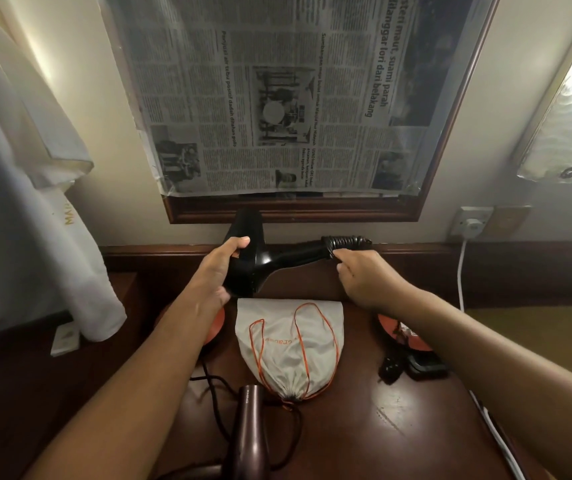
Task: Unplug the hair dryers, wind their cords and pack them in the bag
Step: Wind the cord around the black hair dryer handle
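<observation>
Black hair dryer (248, 258) held in the air above the far end of the drawstring bag (289, 344), barrel upright, handle pointing right; cord (345, 244) wound in tight coils round the handle end. Left hand (217, 275) wrapped round the barrel, thumb on top, fingers (224, 292) curled underneath. Right hand (364, 277) at the coiled handle end, fingers (341, 253) pinching the cord there.

Drawstring bag flat on the counter (398, 410), pale grey with orange cords, gathered neck toward the near edge, closed end toward the wall. Second hair dryer (251, 427), maroon, just beside the bag's neck on the near left, its dark cable (215, 407) looping loose left of the bag. Orange round object (217, 325) left of the bag, mostly hidden by the left forearm; another orange round object (412, 336) right of the bag, partly covered by the right forearm. Black plug (390, 368) and small dark device (424, 367) right of the bag.

Beyond the bag, framed mirror (295, 211) on the wall, covered with newspaper (277, 98). Far right of the bag, wall socket (471, 223) with white plug inserted, white cable (461, 271) dropping to the counter. Left of the bag, white robe (18, 220) hanging.
</observation>
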A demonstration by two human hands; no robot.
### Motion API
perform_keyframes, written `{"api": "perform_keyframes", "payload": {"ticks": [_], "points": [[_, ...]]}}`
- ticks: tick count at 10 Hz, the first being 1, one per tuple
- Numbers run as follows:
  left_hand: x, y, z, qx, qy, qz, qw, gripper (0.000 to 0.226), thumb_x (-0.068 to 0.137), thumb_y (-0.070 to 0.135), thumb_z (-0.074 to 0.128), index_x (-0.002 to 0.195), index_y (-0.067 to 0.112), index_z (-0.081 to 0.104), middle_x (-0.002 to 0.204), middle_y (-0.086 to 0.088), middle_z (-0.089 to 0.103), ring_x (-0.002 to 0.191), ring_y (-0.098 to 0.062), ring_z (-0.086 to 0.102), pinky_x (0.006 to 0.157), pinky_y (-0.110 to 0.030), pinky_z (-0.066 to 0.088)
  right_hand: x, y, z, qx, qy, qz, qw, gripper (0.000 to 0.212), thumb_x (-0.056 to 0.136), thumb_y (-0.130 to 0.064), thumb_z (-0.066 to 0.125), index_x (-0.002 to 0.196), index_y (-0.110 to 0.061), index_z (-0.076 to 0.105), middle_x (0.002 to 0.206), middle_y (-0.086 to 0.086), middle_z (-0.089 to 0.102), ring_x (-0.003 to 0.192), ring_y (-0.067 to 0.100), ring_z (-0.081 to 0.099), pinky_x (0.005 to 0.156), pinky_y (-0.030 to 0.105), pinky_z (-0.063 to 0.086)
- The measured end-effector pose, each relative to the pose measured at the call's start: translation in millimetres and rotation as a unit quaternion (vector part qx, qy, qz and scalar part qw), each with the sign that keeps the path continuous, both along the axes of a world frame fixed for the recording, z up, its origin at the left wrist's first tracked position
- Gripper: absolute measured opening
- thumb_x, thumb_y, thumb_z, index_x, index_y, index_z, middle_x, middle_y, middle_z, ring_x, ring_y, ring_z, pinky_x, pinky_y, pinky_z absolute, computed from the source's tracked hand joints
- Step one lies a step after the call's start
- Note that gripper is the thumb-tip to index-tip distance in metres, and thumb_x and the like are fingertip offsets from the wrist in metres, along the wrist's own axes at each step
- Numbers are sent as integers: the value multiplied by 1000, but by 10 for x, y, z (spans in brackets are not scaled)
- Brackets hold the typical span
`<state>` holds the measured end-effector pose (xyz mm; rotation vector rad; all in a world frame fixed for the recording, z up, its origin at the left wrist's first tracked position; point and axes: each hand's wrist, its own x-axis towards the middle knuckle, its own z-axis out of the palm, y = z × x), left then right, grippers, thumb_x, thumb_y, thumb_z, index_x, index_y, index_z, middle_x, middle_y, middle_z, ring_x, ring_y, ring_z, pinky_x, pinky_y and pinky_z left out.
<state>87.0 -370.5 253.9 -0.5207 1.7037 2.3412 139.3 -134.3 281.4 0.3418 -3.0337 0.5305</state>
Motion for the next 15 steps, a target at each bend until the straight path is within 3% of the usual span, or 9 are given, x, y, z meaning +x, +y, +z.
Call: {"api": "perform_keyframes", "payload": {"ticks": [3,5,6,7,10,12,13,14,15], "points": [[8,53,105,35,0,-21,999,32,82,31,66,106,12,58,101,-15,63,92,-30,62,83,-42,52,93,-30,-336,-448,-153,-97,875,27,100,-22,46,89,-1,59,63,8,52,41,11,42,35,23,34],[30,51,127,56,5,-44,997,41,80,35,66,113,12,57,106,-16,63,94,-32,62,79,-42,53,82,-1,-554,-603,-245,-79,756,40,101,-36,40,86,-4,57,50,1,38,38,10,25,35,17,19],[37,32,137,61,9,-63,996,38,81,35,64,109,11,58,100,-15,64,89,-30,62,76,-39,53,82,24,-618,-665,-264,-55,696,32,102,-23,36,92,-2,58,56,1,40,41,8,27,37,19,21],[52,10,142,70,2,-84,994,36,82,36,62,106,10,60,92,-14,65,84,-29,62,74,-37,52,68,45,-620,-662,-246,-63,705,26,101,-14,38,98,-1,59,62,4,42,45,11,32,40,22,27],[85,-63,134,47,-2,-133,990,44,79,39,63,111,9,59,96,-15,63,86,-30,60,72,-37,50,-45,128,-541,-465,-158,-89,867,32,102,-20,41,96,0,65,61,3,41,49,14,31,43,24,25],[133,-131,139,47,3,-164,985,47,79,37,64,114,7,59,92,-14,66,80,-28,63,69,-34,50,-79,173,-443,-396,-133,-63,906,34,99,-22,47,85,3,65,60,5,43,47,11,37,43,20,30],[140,-169,159,30,0,-178,984,47,78,38,64,112,7,60,87,-13,67,77,-26,63,69,-33,50,-142,316,-429,-345,-102,-91,929,44,103,-23,34,97,13,58,80,41,49,89,40,61,85,17,50],[144,-196,194,12,-10,-198,980,43,81,37,61,110,5,60,84,-14,68,74,-26,65,68,-33,50,-315,514,-410,14,-44,-92,995,39,93,10,33,127,2,53,111,27,60,112,30,59,96,24,49],[155,-210,204,11,-14,-217,976,37,84,36,57,105,6,61,77,-12,69,66,-23,66,67,-32,49,-245,503,-162,-71,-116,-48,990,10,85,-5,61,79,1,66,75,10,67,76,26,67,69,39,54]]}}
